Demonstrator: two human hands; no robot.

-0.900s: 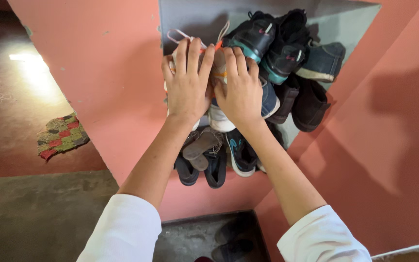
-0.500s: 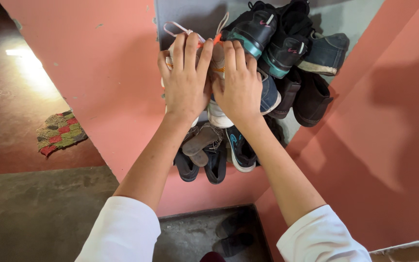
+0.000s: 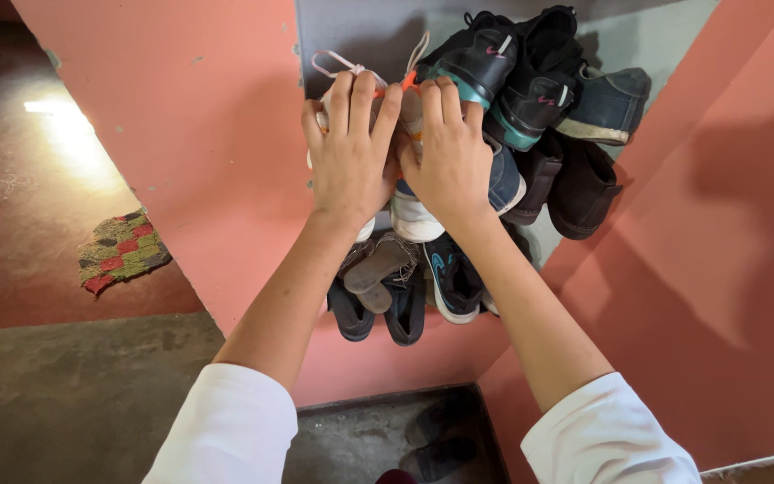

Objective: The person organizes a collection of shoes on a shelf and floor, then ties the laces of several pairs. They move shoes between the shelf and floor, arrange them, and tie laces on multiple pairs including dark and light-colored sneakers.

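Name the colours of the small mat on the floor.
Red, green and grey checks on the mat, head view.

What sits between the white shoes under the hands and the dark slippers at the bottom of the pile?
In the head view, a grey sandal lies sole-up between the white shoes and the dark slippers, resting on the slippers.

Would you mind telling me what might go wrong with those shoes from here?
The black and teal sneakers sit tilted on top of the pile beside the right hand; a nudge could tip them off. The loose pink laces by the left hand may snag on fingers. Both hands press the white shoes, which might slip onto the sandals below.
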